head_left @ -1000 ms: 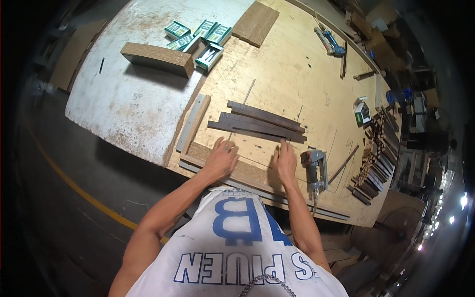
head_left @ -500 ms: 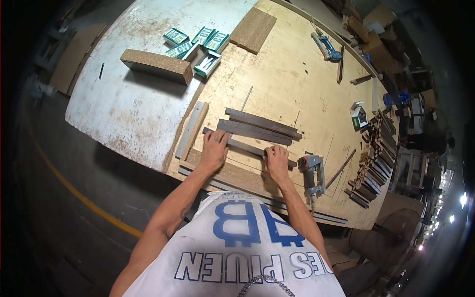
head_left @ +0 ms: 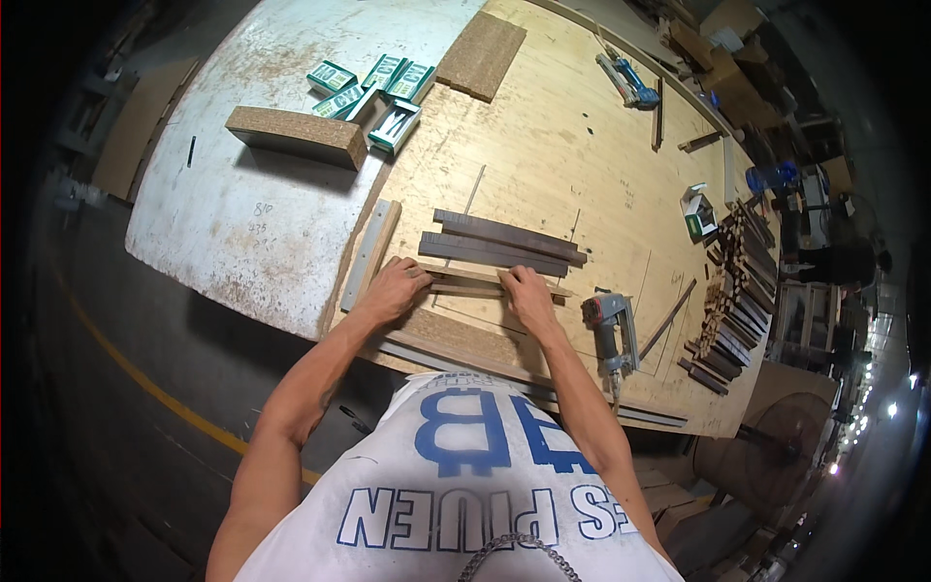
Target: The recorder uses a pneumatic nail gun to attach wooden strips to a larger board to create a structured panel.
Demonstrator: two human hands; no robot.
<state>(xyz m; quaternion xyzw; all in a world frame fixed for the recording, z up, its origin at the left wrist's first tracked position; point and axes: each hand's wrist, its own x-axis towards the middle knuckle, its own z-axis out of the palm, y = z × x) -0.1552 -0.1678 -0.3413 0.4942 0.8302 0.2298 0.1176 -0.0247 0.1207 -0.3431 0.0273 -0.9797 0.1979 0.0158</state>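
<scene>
Left hand (head_left: 396, 288) and right hand (head_left: 529, 291): both grip one thin wood strip (head_left: 465, 279). Dark slats (head_left: 499, 242) at 12 o'clock; nail gun (head_left: 609, 325) at 3 o'clock.

woodworking shop: big plywood-topped table (head_left: 582, 155) w/ dark wood strips (head_left: 499, 242), stacked offcuts (head_left: 732, 281) at the right edge, pneumatic nail gun (head_left: 611, 330), boxes of staples (head_left: 373, 87), particleboard pieces (head_left: 296, 136), concrete floor w/ yellow line (head_left: 145, 388).

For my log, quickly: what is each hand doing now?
Left hand: fingers closed on the thin wooden strip.
Right hand: pressing on the same strip.
</scene>
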